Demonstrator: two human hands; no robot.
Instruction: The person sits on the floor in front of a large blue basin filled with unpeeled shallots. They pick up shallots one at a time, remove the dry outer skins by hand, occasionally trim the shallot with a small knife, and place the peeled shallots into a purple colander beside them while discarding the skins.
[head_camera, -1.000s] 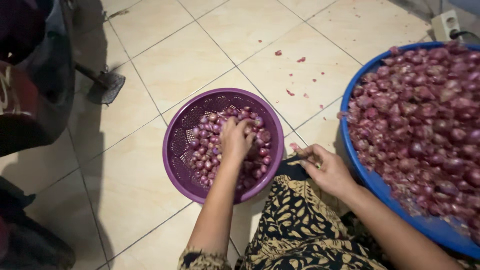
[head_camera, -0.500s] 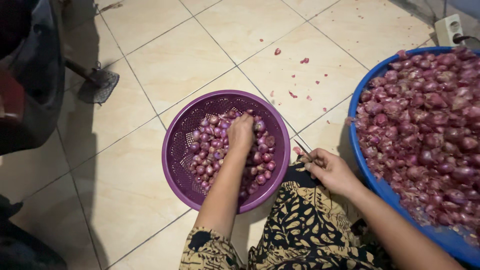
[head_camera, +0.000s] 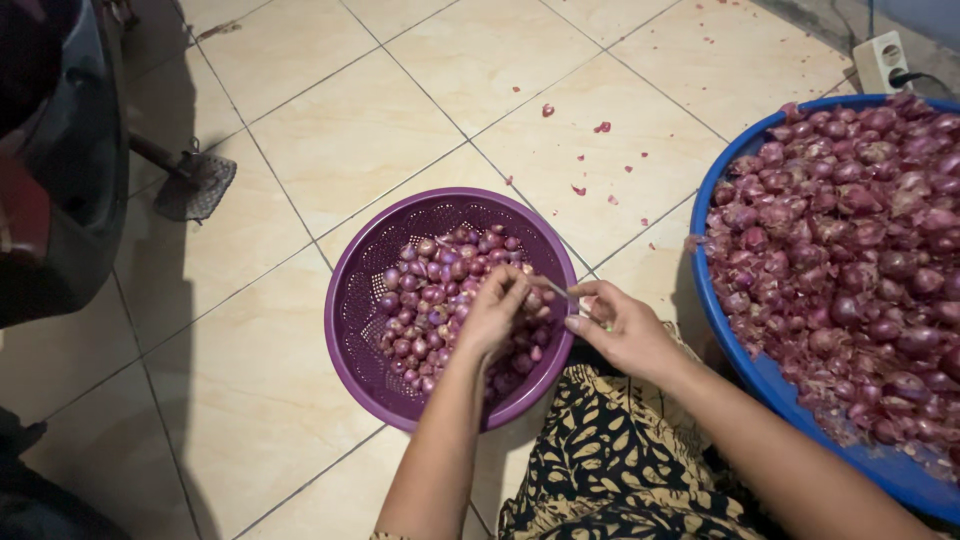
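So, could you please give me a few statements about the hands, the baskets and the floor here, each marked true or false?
1. The left hand is over the purple basket. True.
2. The purple basket holds green beans. False: it holds small peeled shallots.
3. The right hand holds a thin knife beside the basket's rim. True.
4. The blue tub is empty. False: it is heaped with unpeeled shallots.
5. Bits of skin lie on the tiled floor. True.
6. The tub stands left of the basket. False: it stands to its right.
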